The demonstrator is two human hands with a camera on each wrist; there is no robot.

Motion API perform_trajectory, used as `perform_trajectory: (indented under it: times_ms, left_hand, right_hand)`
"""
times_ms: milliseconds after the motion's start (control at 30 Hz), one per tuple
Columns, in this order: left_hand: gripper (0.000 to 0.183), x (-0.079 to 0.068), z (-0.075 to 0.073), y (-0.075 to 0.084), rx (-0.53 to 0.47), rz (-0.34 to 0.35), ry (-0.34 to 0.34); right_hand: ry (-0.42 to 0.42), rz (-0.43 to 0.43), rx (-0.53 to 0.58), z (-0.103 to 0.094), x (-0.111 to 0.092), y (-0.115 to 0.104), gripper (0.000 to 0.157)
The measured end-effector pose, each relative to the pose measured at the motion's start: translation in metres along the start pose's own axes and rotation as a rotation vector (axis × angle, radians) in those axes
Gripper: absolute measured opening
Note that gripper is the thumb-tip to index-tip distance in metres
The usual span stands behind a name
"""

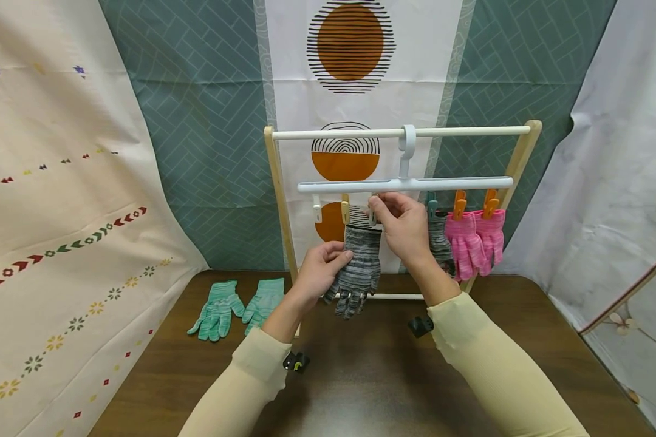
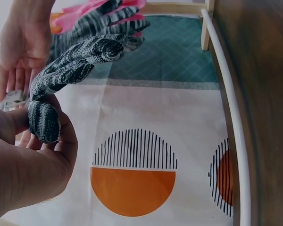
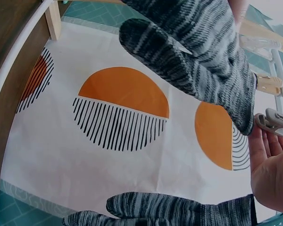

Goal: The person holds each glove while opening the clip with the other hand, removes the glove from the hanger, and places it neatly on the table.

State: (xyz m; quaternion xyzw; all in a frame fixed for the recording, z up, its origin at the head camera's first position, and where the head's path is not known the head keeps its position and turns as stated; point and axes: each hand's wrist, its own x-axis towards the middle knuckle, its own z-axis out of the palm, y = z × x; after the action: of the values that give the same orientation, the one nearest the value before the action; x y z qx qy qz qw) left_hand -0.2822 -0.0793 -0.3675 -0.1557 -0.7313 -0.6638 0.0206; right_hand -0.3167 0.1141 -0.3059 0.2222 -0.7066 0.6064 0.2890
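glove (image 1: 363, 258), grey-striped, hangs long axis near vertical, cuff (image 1: 364, 230) up, just below right hand (image 1: 407, 227) fingers, which pinch grey clip (image 3: 276, 116); can't tell if clip bites cuff. left hand (image 1: 318, 274) fingers pinch glove's side lower down. right hand nearer cuff; yellow clip (image 1: 345, 209) at cuff's other corner, left of right fingers.

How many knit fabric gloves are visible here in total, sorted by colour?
Mint-green knit fabric gloves: 2
Pink knit fabric gloves: 2
Grey-and-black striped knit fabric gloves: 2, one partly hidden
Total visible: 6
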Motion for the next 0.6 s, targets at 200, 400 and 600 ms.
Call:
perform_trajectory:
  times_ms: [200, 400, 600]
  left_hand:
    - [0.033, -0.004, -0.003, -0.004, -0.019, -0.013, 0.003]
    - [0.03, -0.01, -0.009, -0.009, -0.026, -0.007, 0.005]
    - [0.028, -0.02, -0.018, -0.016, 0.003, -0.019, 0.036]
  right_hand:
    - [-0.001, 0.005, 0.007, 0.0, 0.0, 0.001, 0.03]
    - [-0.005, 0.008, 0.029, 0.0, -0.001, 0.002, 0.031]
    - [-0.018, 0.022, 0.046, 0.0, -0.001, 0.002, 0.032]
